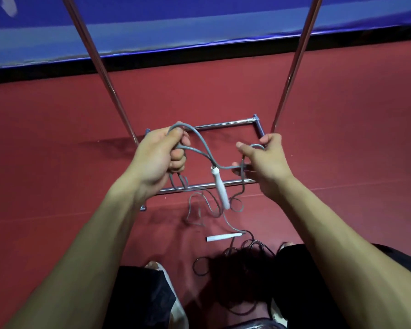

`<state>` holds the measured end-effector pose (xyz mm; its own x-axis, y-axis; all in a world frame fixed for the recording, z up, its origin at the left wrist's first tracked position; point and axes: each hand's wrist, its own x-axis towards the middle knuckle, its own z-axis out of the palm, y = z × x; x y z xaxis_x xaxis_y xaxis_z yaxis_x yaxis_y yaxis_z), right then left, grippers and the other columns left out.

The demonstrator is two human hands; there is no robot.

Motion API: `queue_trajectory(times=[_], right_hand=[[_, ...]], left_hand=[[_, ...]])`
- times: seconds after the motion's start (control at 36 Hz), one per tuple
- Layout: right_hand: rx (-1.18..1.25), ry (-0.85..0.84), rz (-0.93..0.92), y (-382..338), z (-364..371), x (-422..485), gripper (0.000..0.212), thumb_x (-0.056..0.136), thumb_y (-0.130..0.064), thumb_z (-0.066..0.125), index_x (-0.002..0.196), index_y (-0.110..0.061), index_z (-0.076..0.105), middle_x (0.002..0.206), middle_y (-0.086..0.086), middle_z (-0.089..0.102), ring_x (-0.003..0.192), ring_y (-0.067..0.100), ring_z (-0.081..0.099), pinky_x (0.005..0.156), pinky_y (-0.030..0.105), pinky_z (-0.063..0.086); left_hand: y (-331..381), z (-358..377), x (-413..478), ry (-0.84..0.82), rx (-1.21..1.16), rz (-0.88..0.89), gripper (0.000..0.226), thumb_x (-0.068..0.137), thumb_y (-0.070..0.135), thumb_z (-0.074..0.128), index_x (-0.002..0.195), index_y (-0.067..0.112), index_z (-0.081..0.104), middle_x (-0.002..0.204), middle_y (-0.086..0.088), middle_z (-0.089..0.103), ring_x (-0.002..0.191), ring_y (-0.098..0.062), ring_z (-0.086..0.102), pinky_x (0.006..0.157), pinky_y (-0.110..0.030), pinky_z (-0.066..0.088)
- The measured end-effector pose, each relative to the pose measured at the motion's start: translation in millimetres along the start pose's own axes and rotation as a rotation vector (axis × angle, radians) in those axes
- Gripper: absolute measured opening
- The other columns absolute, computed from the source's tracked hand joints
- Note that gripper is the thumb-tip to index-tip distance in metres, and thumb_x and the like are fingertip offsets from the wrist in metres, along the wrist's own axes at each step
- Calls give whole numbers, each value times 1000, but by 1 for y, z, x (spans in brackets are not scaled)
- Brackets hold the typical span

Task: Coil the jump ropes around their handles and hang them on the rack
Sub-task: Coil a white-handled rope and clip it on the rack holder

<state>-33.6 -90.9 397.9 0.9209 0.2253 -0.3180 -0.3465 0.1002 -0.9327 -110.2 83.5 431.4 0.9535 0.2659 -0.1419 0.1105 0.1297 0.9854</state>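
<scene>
A grey jump rope [201, 141] stretches between my hands above the rack's base. My left hand [163, 153] is shut on a bundle of its loops. My right hand [262, 157] pinches another stretch of the same rope. One white handle [220, 186] dangles between the hands, hanging from the rope. The other white handle [223, 237] lies on the red floor below, with loose grey rope [199, 210] trailing around it. A black jump rope [235, 255] lies tangled on the floor between my feet.
The metal rack has two slanted chrome poles [93, 58] [299, 55] and a rectangular base frame [223, 123] on the red floor. A blue barrier [199, 20] runs along the far side. My legs and shoes [173, 293] are at the bottom.
</scene>
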Motion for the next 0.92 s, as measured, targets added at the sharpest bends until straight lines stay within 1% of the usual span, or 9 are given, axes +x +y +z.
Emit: queue_trajectory(times=[0.22,0.36,0.47,0.56,0.61,0.67,0.75,0.83,0.92], right_hand=[[-260,-388,332,-2,-2,-13,61,73,-77,50,105,-25,47,97,4,48,45,18,45,39,17,27],[-435,-550,-41,10,0,-20,54,69,-40,85,111,-31,52,99,-5,51,62,2,47,48,19,33],[-582,-518,-234,27,13,-22,72,62,-37,91,119,-37,46,117,7,52,105,7,52,83,21,45],[-518,-478,-241,33,19,-18,43,67,-35,87,94,-21,56,94,13,62,83,19,59,79,40,52],[-503,-466,-285,30,19,-19,31,81,-21,80,70,-16,51,69,-6,58,71,7,52,72,33,49],[-463,-487,-283,26,17,-20,29,90,-14,69,70,-6,50,57,-10,54,63,0,45,64,23,45],[-473,-472,-259,20,8,-18,40,92,-22,67,73,7,47,66,9,42,62,17,41,59,31,34],[-432,-451,-177,18,-2,-11,29,93,-19,66,75,-3,49,68,9,46,54,19,57,59,38,46],[-470,-441,-159,14,-12,-8,22,92,-13,66,80,-9,48,65,9,40,38,17,48,42,29,47]], left_hand=[[1,-4,4,23,-213,-67,35,105,22,34,73,11,45,43,8,19,35,-5,18,45,-20,17],[-1,-9,6,40,-255,-164,42,103,28,37,65,15,51,41,8,21,34,-6,19,47,-22,15],[-3,4,4,-19,-305,-230,52,103,35,36,59,16,56,41,7,22,34,-7,20,45,-19,19],[-3,14,0,-61,-357,-241,46,102,38,34,68,13,53,42,5,23,36,-8,22,43,-19,23],[-2,14,-1,-68,-357,-225,52,102,38,33,64,12,57,42,4,25,36,-10,23,45,-20,25],[0,8,0,-32,-315,-196,54,103,37,31,68,8,59,41,1,31,37,-12,29,45,-21,28],[2,-8,-1,92,-171,-181,55,106,33,28,78,1,62,48,-8,54,42,-17,51,47,-21,43],[-2,-29,-3,189,-10,-253,58,106,38,23,89,3,67,71,-13,73,64,-24,72,65,-29,55],[-6,-58,1,331,-85,-316,59,106,41,21,88,6,64,71,-5,74,64,-17,72,70,-34,57]])
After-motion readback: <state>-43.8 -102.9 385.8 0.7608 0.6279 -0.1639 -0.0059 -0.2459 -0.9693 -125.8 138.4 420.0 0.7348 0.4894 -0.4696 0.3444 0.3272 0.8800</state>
